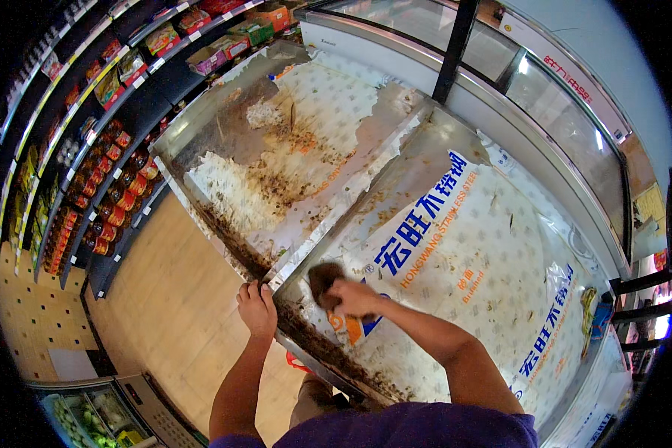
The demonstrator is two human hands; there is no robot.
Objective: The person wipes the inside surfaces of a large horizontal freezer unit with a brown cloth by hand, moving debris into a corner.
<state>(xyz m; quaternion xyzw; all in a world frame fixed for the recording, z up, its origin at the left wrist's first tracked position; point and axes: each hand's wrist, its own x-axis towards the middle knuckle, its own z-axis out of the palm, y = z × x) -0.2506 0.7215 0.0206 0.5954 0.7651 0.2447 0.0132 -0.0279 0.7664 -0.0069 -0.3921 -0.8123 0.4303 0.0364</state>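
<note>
Before me stands a stainless steel display counter with raised rims, its near bay (470, 313) lined with peeling protective film that bears printed writing. My right hand (355, 299) holds a dark brown object (325, 280), perhaps a brush; it is blurred, low over the film near the bay's front left corner. The fingers of my left hand (257, 311) curl over the counter's front rim, close to the metal divider (347, 207). Dark dirt (330, 353) lines the front trough beside both hands. Beyond the divider, the far bay (313, 190) has torn, stained film and brown debris.
Shelves (145, 84) of packets and bottles (123, 196) stand to the left. Glass-topped freezers (537, 134) run along the back and right. A bundle of cord (588, 313) lies at the counter's right end. A weighing scale (151, 409) sits at lower left, near a vegetable crate (84, 417).
</note>
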